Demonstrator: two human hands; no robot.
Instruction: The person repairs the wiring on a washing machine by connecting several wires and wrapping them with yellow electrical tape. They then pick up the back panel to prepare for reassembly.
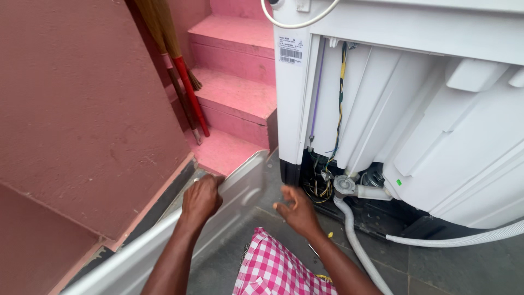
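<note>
Gripping the top edge of a grey metal back panel (234,188), the left hand (201,198) has its fingers curled over the rim, knuckles up, closed firmly on the sheet. That panel is off the machine and leans against the pink wall (82,120), its long axis running from the lower left up toward the foot of the pink steps (234,98), so the sheet lies along the left forearm and slightly to the hand's right.

Over to the right hand (297,210): it holds nothing, fingers loosely spread and half bent, thumb out, hovering just short of the open rear of the white washing machine (415,109). Straight ahead of its fingertips sits the tangle of yellow and black wires (319,188), and just beyond that the drain outlet (345,186) with the white corrugated hose (360,246) dropping down across the grey floor (453,267). So the right hand is the nearer one to the machine's insides, the left the only one on the panel.

Pink checked cloth (273,267) fills the bottom middle, between the two forearms. Two brooms (183,82) lean in the corner by the steps, well apart from both hands.
</note>
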